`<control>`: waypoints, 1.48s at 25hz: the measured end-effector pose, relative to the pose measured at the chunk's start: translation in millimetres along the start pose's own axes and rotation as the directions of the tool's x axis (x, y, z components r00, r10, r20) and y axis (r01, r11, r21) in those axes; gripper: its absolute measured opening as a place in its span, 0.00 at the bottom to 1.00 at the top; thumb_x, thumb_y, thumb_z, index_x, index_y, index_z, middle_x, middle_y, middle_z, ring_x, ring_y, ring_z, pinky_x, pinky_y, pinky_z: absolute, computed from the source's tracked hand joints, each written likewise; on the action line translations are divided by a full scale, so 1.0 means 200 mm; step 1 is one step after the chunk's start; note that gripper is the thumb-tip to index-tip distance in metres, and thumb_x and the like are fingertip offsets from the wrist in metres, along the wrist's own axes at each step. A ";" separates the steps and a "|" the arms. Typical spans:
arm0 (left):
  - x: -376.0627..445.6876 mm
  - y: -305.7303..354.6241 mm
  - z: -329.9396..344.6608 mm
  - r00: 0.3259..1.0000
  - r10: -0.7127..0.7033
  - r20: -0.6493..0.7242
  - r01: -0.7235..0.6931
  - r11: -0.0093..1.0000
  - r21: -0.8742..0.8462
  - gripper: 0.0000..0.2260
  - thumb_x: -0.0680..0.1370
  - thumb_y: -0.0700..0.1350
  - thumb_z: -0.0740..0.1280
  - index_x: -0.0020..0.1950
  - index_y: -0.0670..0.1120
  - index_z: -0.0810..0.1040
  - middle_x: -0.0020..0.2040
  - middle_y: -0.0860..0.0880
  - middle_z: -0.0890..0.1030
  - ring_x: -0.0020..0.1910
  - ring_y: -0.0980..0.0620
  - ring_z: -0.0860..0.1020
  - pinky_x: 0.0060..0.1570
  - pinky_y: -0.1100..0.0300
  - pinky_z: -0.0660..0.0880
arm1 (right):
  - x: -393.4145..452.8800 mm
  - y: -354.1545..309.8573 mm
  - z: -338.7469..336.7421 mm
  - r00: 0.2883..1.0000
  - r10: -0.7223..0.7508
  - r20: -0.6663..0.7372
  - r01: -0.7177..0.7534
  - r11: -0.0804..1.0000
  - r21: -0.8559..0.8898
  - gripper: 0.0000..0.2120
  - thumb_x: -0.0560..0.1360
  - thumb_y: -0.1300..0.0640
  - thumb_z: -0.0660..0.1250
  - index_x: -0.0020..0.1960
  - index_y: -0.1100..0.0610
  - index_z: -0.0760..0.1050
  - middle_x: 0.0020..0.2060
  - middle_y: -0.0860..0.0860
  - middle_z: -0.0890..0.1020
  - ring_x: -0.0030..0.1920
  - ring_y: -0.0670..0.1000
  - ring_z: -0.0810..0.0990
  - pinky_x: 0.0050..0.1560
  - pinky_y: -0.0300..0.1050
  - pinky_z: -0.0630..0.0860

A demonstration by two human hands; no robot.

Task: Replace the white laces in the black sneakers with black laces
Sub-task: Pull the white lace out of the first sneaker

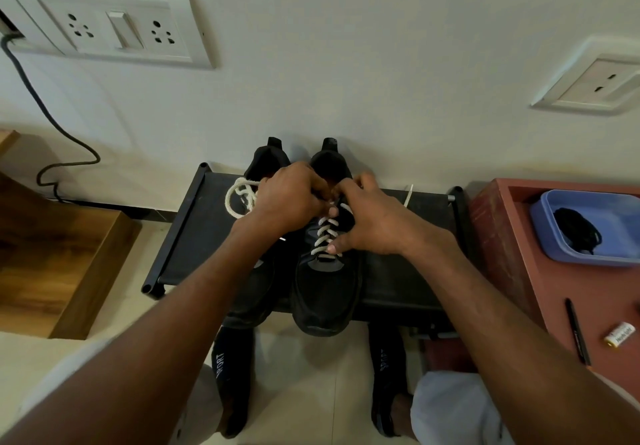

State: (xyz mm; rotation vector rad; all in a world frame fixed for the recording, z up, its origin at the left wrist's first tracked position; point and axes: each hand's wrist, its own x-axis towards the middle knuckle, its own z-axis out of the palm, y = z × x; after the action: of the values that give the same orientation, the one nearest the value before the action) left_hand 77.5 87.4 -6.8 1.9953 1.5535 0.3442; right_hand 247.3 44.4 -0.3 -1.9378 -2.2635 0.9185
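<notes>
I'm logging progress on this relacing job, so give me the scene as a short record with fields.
surface: black rack
right sneaker: white lace still threaded
left sneaker: loose white lace lying beside it
left hand: fingers curled at the right sneaker's top eyelets
right hand: grips the same sneaker
black laces: in blue tray, untouched

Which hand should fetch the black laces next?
Right hand, probably: the black laces lie in the blue tray on its side, while the left hand is further away.
</notes>
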 end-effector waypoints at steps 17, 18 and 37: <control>-0.02 0.07 0.03 0.942 -0.291 -0.170 0.251 0.943 -0.220 0.06 0.71 0.48 0.80 0.37 0.53 0.85 0.51 0.53 0.82 0.56 0.50 0.77 0.60 0.46 0.75 | 0.02 0.02 0.02 1.000 -0.001 -0.017 0.003 0.994 0.106 0.43 0.63 0.48 0.86 0.68 0.48 0.63 0.66 0.48 0.62 0.62 0.53 0.75 0.58 0.49 0.78; -0.01 0.06 0.02 0.931 -0.346 -0.114 0.276 0.874 -0.401 0.05 0.73 0.46 0.79 0.38 0.50 0.86 0.47 0.50 0.85 0.52 0.50 0.81 0.58 0.46 0.79 | 0.02 0.03 0.02 1.000 0.004 -0.013 -0.003 0.993 0.119 0.44 0.62 0.47 0.86 0.68 0.47 0.63 0.67 0.48 0.62 0.64 0.53 0.75 0.62 0.51 0.78; -0.07 0.10 0.04 0.956 -0.078 -0.282 0.004 0.968 -0.253 0.05 0.77 0.43 0.72 0.42 0.46 0.83 0.37 0.51 0.83 0.39 0.52 0.82 0.43 0.52 0.80 | 0.06 0.04 0.04 0.996 0.080 0.046 -0.084 0.993 0.082 0.50 0.58 0.40 0.85 0.73 0.45 0.64 0.68 0.49 0.73 0.65 0.55 0.77 0.64 0.60 0.77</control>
State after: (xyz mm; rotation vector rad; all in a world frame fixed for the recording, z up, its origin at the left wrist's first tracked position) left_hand 94.3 68.4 1.1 1.7717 1.6313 0.8068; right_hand 249.3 52.4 -15.4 -2.0081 -2.1434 1.0548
